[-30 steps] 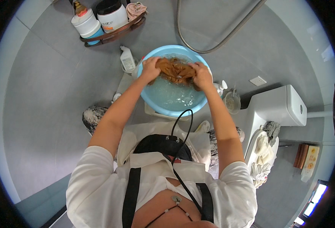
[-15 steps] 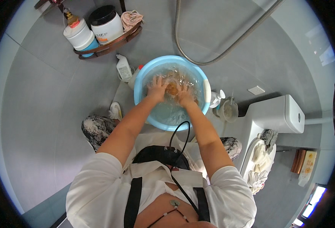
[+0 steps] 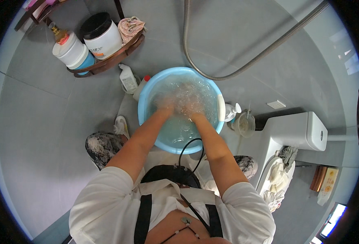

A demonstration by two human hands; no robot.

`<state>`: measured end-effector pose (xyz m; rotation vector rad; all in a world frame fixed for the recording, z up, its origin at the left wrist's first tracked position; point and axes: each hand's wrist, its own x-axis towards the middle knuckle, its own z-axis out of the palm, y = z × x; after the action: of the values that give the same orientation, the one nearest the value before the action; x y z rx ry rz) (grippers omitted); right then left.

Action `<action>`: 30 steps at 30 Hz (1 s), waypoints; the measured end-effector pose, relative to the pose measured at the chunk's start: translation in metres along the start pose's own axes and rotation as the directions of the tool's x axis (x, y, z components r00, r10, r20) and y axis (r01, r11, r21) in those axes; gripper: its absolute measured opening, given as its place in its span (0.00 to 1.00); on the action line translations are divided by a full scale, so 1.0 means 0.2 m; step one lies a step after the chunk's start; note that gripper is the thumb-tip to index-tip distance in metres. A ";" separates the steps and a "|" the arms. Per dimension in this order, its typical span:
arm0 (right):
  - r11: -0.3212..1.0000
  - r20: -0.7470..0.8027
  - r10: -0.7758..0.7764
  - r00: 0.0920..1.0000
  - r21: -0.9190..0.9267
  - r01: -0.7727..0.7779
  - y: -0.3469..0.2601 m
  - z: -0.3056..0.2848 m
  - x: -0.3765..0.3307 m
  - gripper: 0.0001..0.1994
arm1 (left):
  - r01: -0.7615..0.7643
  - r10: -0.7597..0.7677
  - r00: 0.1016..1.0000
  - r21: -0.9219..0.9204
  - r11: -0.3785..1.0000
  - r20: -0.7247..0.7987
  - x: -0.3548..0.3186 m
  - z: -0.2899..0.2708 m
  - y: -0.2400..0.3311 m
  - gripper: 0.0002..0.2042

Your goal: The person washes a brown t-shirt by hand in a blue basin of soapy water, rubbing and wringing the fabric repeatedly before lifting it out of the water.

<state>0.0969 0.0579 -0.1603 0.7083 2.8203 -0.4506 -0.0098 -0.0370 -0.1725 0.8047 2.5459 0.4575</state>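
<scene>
clock positions are read from the centre of the light-blue basin (image 3: pixel 142 110), with 12 at the far rim. note that both your hands are under the water (image 3: pixel 179 132) in it: your left hand (image 3: pixel 166 107) at 9, your right hand (image 3: pixel 193 109) at 3, near each other. froth (image 3: pixel 183 88) covers your fingers (the grip, open or closed, cannot be told on either side). the brown cloth, visible between your hands in the preceding view, is now hidden beneath the froth. a white handle (image 3: pixel 221 107) sits on the rim at 3, with a white pump bottle (image 3: pixel 231 112) just outside it. at 10, locate a white bottle (image 3: pixel 128 80); at 4, cloths (image 3: pixel 278 177) lie on the toilet (image 3: pixel 290 131)
</scene>
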 end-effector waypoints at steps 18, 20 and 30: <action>0.471 -0.099 0.258 0.961 0.882 -0.035 0.13 0.00 0.07 0.21 | 0.362 0.018 0.932 -0.923 -0.131 0.363 -0.18 -0.14 -0.08 0.31; 0.367 -0.041 0.250 0.967 0.929 -0.055 -0.01 -0.24 -0.05 0.20 | 0.455 0.238 0.885 -0.852 -0.259 0.400 -0.13 -0.12 -0.14 0.32; 0.198 -0.226 -0.014 0.974 0.954 0.224 -0.18 -0.69 -0.27 0.14 | 0.495 0.367 0.854 -0.795 -0.351 0.369 -0.25 -0.38 0.02 0.31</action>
<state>0.1104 0.0517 -0.0084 0.6544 2.3422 -2.4810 -0.0083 -0.0790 -0.0902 -0.1025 0.6738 1.7303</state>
